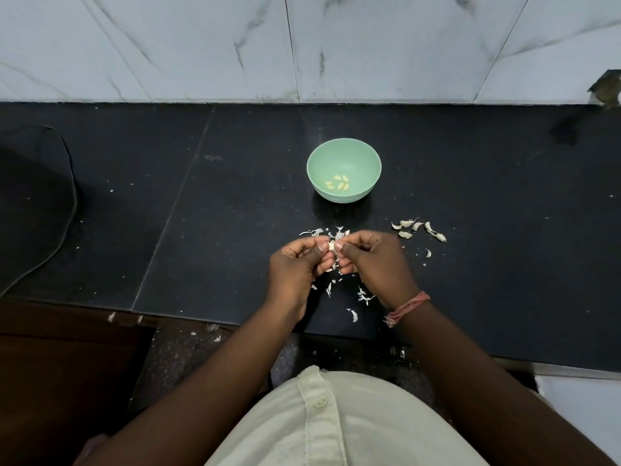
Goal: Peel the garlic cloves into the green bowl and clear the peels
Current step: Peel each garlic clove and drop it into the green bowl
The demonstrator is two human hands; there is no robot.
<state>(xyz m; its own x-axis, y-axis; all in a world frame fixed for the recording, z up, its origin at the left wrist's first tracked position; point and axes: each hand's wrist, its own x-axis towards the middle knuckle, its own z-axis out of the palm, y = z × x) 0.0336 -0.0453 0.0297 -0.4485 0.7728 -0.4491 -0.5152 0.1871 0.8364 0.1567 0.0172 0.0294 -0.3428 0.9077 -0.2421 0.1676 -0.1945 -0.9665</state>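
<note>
left hand (295, 264) + right hand (373, 260): both pinching one garlic clove (332, 247), frame centre | green bowl (343, 169): peeled cloves (338, 183) inside, above hands | unpeeled cloves (418, 228): right | peels (353, 294): counter (504, 196) under hands

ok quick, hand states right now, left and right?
Left hand: fingers pinch the garlic clove being peeled.
Right hand: fingers pinch the same clove from the other side.

Dim, cool light. The pale marble wall (302, 45) is brightest, while the black tabletop (487, 230) stays dark with faint sheen. Wide-angle bending curves the edges; the centre is sharp.
</note>
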